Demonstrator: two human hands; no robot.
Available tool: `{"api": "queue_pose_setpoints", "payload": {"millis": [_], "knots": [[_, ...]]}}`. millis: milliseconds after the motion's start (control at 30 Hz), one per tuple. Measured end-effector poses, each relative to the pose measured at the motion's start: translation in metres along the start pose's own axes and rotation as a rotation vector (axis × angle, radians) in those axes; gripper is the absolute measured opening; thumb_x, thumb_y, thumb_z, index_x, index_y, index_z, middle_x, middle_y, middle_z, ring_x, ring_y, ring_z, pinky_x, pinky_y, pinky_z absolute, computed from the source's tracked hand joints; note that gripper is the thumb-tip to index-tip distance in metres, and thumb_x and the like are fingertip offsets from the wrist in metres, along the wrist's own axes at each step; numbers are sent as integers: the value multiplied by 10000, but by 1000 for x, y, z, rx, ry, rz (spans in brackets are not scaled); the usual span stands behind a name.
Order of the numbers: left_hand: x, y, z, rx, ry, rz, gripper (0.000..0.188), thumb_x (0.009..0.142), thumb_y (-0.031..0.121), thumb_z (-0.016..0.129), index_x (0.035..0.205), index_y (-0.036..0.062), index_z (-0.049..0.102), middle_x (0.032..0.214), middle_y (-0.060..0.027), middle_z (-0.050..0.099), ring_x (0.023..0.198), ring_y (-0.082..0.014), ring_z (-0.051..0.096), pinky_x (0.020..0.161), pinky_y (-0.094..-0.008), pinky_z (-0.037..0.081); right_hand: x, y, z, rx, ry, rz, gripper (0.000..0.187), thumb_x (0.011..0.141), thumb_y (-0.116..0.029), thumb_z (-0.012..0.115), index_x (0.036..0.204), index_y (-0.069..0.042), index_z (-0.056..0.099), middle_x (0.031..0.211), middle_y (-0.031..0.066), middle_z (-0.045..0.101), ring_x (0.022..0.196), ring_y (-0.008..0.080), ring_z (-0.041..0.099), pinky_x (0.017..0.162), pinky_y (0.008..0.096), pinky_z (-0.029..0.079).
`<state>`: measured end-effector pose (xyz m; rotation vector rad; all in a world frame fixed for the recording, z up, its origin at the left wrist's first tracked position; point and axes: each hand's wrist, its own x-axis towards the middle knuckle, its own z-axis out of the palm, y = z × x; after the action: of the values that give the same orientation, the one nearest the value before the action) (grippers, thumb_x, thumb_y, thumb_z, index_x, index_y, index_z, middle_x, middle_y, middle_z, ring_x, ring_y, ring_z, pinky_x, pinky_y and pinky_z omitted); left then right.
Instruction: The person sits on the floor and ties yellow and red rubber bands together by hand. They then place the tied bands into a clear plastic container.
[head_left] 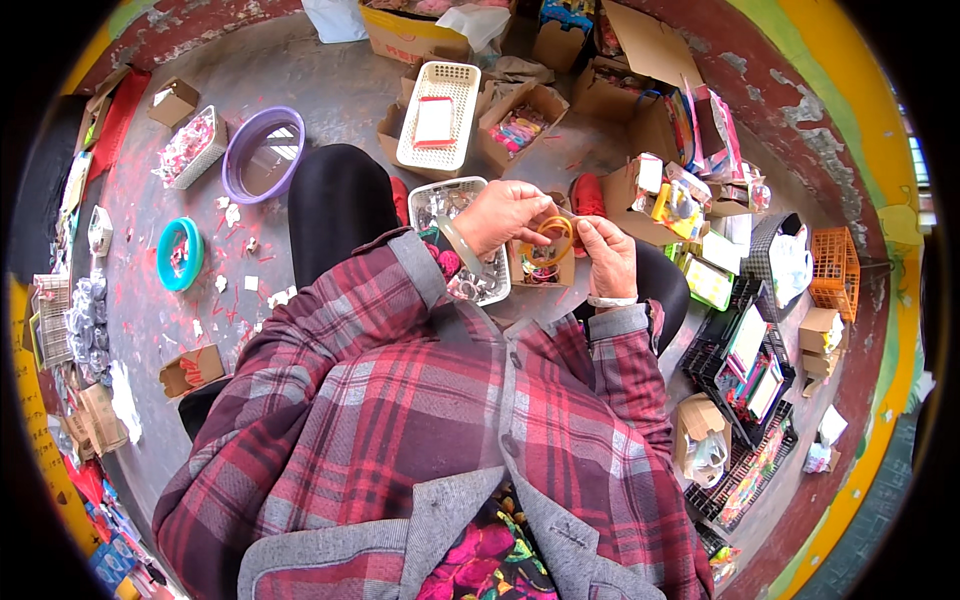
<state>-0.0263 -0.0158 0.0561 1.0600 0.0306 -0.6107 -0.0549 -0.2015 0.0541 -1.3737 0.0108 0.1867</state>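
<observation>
Around us on the grey floor (pixel 325 100) we saw a purple basin (pixel 232 170) and a teal tub (pixel 166 262) to the left, a cream basket (pixel 435 158) set on boxes ahead, and black crates (pixel 712 378) to the right. A white basket (pixel 450 185) sat below the left hand (pixel 490 218), which covered part of it, and a small cardboard box (pixel 560 275) lay beneath the gap between the hands. Above that box we found the amber rings (pixel 567 232), held up at the right hand (pixel 612 262), its thumb and forefinger pinched together on their right edge. The left fingers (pixel 528 206) were half curled beside them, slightly parted; we could not tell whether they gripped anything. The rings looked thin, round, glossy and overlapping.
</observation>
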Motion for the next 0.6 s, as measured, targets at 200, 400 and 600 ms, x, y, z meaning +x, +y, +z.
{"api": "queue_pose_setpoints", "payload": {"millis": [200, 400, 600], "knots": [[0, 6, 3, 334, -6, 96, 249, 842, 194, 584, 972, -19, 584, 852, -51, 611, 717, -86, 576, 586, -211, 500, 3, 10, -4, -305, 19, -143, 131, 835, -84, 582, 890, 25, 630, 771, 32, 604, 714, 82, 540, 656, 203, 427], [12, -17, -11, 390, -44, 77, 155, 801, 125, 632, 860, -17, 653, 760, -30, 629, 697, -71, 554, 631, -212, 446, 3, 8, 2, -431, -3, -302, 93, 808, -49, 601, 859, 25, 628, 740, 38, 585, 691, 85, 532, 625, 206, 425], [0, 9, -7, 439, -22, 130, 158, 796, 118, 636, 863, -24, 654, 774, -46, 638, 713, -81, 568, 646, -210, 454, 4, -3, 1, -272, 10, -235, 96, 825, -57, 592, 865, 22, 629, 766, 4, 590, 716, 61, 512, 644, 184, 412]]}}
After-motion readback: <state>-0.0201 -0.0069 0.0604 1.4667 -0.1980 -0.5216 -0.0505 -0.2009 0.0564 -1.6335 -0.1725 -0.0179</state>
